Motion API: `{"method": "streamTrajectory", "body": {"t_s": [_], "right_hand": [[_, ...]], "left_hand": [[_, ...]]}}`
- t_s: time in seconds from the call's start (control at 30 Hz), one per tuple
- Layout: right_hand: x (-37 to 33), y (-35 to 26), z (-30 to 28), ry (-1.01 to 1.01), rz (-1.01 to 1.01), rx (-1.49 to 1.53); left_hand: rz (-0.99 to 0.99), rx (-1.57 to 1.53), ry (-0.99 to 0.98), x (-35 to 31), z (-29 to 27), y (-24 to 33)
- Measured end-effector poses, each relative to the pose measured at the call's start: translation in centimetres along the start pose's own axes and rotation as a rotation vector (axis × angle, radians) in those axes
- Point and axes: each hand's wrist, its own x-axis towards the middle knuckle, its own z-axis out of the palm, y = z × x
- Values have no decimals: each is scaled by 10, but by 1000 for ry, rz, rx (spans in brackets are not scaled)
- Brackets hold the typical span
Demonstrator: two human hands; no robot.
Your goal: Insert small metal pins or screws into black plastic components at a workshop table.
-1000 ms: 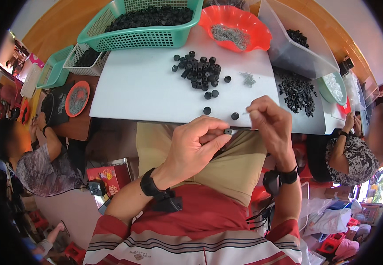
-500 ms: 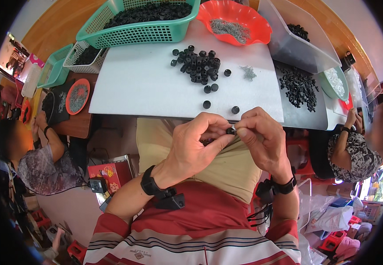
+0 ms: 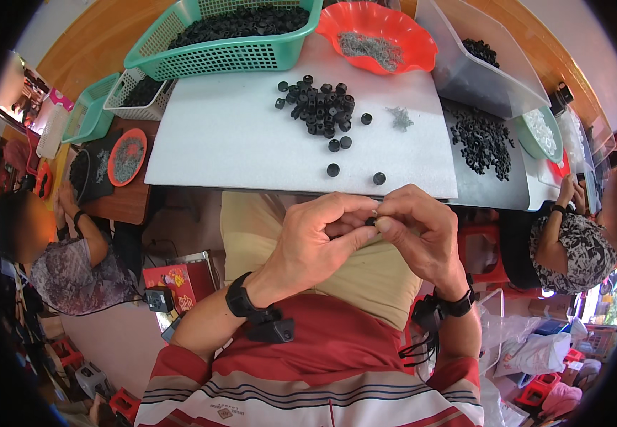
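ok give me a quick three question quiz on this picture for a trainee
1. True or false: both hands pinch one small black part between their fingertips.
2. What colour is the bowl of small grey pieces? A green, B orange, C blue.
3. The pile of black rings lies on the white ____.
Key: 1 true; 2 B; 3 board.
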Motion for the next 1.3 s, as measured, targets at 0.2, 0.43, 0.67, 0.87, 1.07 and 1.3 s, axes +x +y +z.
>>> {"method": "streamTrajectory", "body": {"t_s": [0.2, 0.43, 0.67, 0.87, 1.07, 1.3], "right_hand": [[-5, 0, -2, -26, -159, -164], [-12, 10, 4, 23, -231, -235], [-14, 21, 12, 156, -308, -254], [-13, 22, 16, 248, -346, -175], [-10, 25, 23, 338, -393, -180], [-9, 30, 27, 438, -466, -309]], "left_hand": [[-153, -253, -47, -3, -1, -1], [-274, -390, -73, -1, -1, -2], [-403, -603, -91, 2, 1, -4], [-469, -740, -80, 3, 2, -3], [-472, -834, -62, 3, 5, -7], [-460, -858, 8, 5, 10, -7]]}}
